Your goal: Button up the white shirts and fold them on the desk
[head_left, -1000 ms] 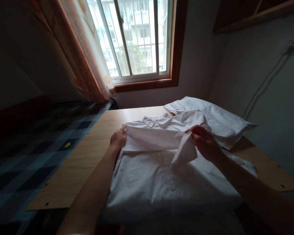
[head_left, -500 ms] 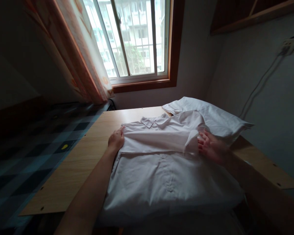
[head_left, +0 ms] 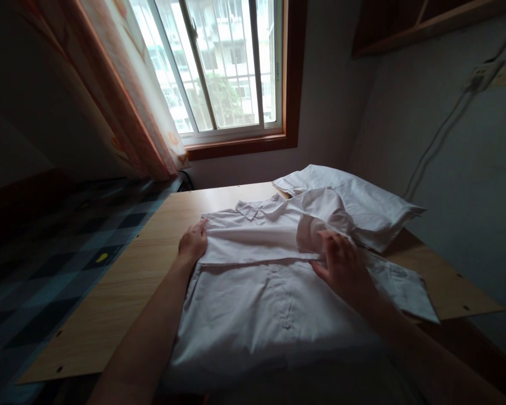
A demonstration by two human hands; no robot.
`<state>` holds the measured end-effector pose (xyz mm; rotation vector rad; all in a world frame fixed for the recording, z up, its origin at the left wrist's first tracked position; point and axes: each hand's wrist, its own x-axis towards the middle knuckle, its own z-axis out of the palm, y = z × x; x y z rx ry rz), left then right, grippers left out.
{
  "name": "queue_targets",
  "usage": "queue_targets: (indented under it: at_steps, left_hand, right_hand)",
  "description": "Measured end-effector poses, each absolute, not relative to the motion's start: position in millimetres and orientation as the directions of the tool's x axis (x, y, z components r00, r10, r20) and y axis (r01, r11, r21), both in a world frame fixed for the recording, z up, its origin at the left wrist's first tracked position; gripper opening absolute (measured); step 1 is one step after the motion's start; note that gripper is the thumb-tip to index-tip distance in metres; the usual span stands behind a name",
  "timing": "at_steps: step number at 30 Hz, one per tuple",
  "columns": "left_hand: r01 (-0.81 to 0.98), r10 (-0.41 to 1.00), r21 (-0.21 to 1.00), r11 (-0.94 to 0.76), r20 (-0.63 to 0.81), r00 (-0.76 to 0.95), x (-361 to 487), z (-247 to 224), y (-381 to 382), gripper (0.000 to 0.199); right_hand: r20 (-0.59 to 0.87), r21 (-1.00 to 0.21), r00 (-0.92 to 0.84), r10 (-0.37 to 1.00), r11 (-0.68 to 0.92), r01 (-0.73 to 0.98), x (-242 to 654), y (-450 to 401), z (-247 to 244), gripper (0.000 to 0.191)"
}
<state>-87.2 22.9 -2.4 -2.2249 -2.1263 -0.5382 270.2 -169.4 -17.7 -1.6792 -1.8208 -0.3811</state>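
Observation:
A white collared, button-front shirt [head_left: 236,304] lies spread with its collar toward the window. One of its sleeves [head_left: 253,244] runs across the chest from left to right, the cuff end turned back. At the left shoulder fold, my left hand [head_left: 193,242] has its fingers closed on the shirt's edge. My right hand [head_left: 343,264] rests palm down over the cuff end, thumb and fingers apart. Its fingertips touch the cloth near the turned-back cuff. The other sleeve [head_left: 405,284] stretches out to the right, partly behind my right forearm.
A light wooden board [head_left: 122,281] lies under the shirt. Another folded white cloth [head_left: 354,194] sits at its back right corner. A dark checked cover [head_left: 80,242] spreads on the left. Behind are a window [head_left: 223,73], a curtain [head_left: 126,101] and a cable [head_left: 441,129] on the wall.
My right hand has moved left and inward over the cuff end, which now lies turned back on the chest. The right sleeve has come into view. My left hand stays at the shoulder.

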Motion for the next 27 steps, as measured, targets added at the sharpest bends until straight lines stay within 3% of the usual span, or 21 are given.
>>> queue_targets:
  at_steps: [4, 7, 10, 12, 14, 17, 20, 24, 27]
  left_hand:
    - [0.97, 0.96, 0.226, -0.091, 0.278, 0.025, -90.1, -6.3, 25.9, 0.049]
    - [0.967, 0.956, 0.232, -0.104, 0.293, 0.032, -92.9, -9.9, 29.3, 0.049]
    - [0.963, 0.957, 0.245, -0.111, 0.287, 0.037, -94.6, -11.7, 31.6, 0.049]
    - [0.96, 0.959, 0.256, -0.114, 0.281, 0.038, -95.0, -12.1, 32.4, 0.049]
    - [0.959, 0.96, 0.26, -0.115, 0.276, 0.041, -95.3, -12.6, 32.9, 0.049]
    - [0.963, 0.96, 0.239, -0.126, 0.276, 0.057, -96.7, -13.4, 33.7, 0.049]
    - [0.971, 0.958, 0.21, -0.117, 0.281, 0.054, -99.1, -10.9, 33.6, 0.048]
    - [0.977, 0.944, 0.172, -0.13, 0.324, 0.069, -96.5, 7.9, 27.7, 0.04]
    - [0.94, 0.899, 0.127, -0.316, 0.356, 0.254, -86.6, 29.4, 11.7, 0.031]
  right_hand:
    - [0.495, -0.136, -0.024, 0.868, 0.105, 0.985, 278.1, -142.1, -6.9, 0.031]
    - [0.524, -0.208, -0.019, 0.851, 0.149, 0.967, 287.9, -138.5, 1.2, 0.016]
    - [0.608, -0.514, 0.22, 0.763, 0.167, 0.841, 300.1, -149.5, 4.6, 0.015]
    - [0.532, -0.776, 0.403, 0.745, 0.237, 0.585, 307.0, -161.9, 8.1, 0.02]
    - [0.389, -0.921, 0.516, 0.763, 0.323, 0.218, 310.2, -176.2, 14.3, 0.022]
    - [0.171, -0.899, 0.593, 0.787, 0.371, -0.233, 306.7, -197.9, 22.9, 0.018]
    - [-0.036, -0.805, 0.556, 0.83, 0.306, -0.509, 298.2, -215.5, 18.0, 0.02]
    - [-0.229, -0.716, 0.483, 0.845, 0.19, -0.672, 290.4, -226.4, -10.4, 0.022]
    - [-0.277, -0.708, 0.48, 0.833, 0.16, -0.687, 290.5, -227.4, -28.3, 0.022]
